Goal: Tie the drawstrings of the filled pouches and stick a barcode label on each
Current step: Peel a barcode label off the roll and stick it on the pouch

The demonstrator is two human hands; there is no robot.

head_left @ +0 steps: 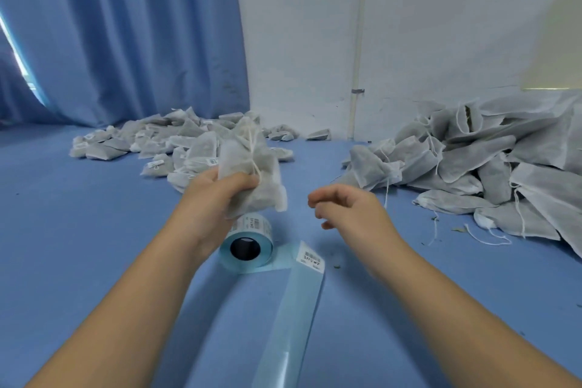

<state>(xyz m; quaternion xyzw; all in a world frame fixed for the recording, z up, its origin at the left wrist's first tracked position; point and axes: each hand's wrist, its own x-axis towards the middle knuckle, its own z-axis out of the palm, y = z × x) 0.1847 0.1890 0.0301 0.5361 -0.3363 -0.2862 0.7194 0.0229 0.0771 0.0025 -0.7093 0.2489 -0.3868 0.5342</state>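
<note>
My left hand (pixel 217 195) grips a filled white fabric pouch (pixel 252 173) with its drawstring wound round the neck, held above the blue surface. My right hand (pixel 346 208) hovers to the right of the pouch, fingers loosely curled and holding nothing. Just below the pouch lies a roll of barcode labels (pixel 247 244) on light blue backing. Its backing strip (pixel 293 309) trails toward me, with one barcode label (pixel 310 257) on it.
A pile of labelled pouches (pixel 163 145) lies at the back left. A larger heap of pouches with loose drawstrings (pixel 478 167) fills the right side. A blue curtain (pixel 126 35) and a white wall (pixel 409 25) stand behind.
</note>
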